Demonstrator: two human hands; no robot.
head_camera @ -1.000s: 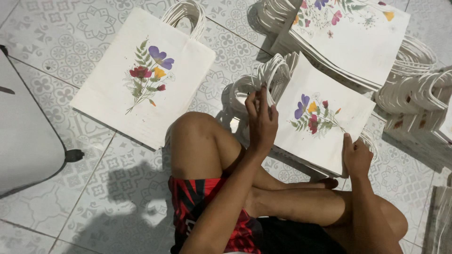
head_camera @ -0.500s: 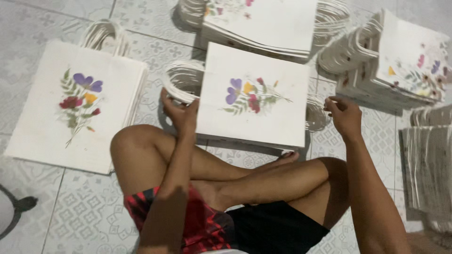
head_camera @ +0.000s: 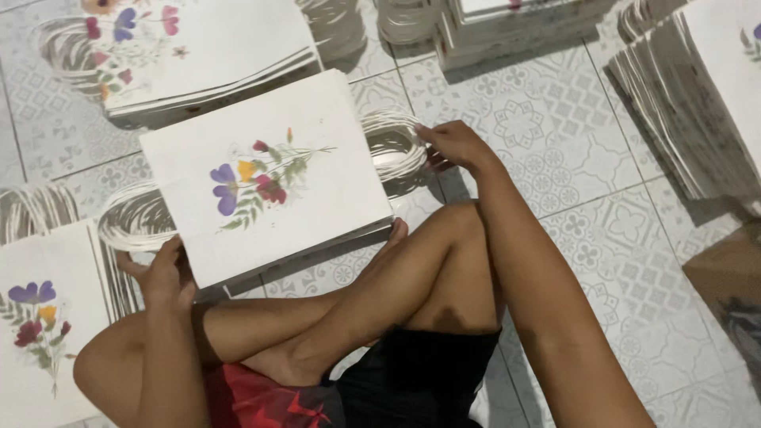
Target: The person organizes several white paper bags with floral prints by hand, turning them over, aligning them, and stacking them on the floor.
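Observation:
A stack of white paper bags (head_camera: 309,190) printed with purple, yellow and red flowers lies on the tiled floor in front of my crossed legs. My left hand (head_camera: 158,273) grips the stack's near left corner, beside the white cord handles (head_camera: 135,218). My right hand (head_camera: 452,145) holds the cord handles (head_camera: 392,143) at the stack's right end.
Another flowered bag (head_camera: 40,333) lies at the lower left. More bag stacks sit at the top left (head_camera: 214,47), top centre (head_camera: 507,24) and right edge (head_camera: 697,103). A brown box corner (head_camera: 729,277) is at the right. Patterned floor tiles (head_camera: 571,158) surround me.
The view has swung right, so the stack now sits left of centre. My hands stay at the stack's two ends, and the right hand has moved onto the cord handles.

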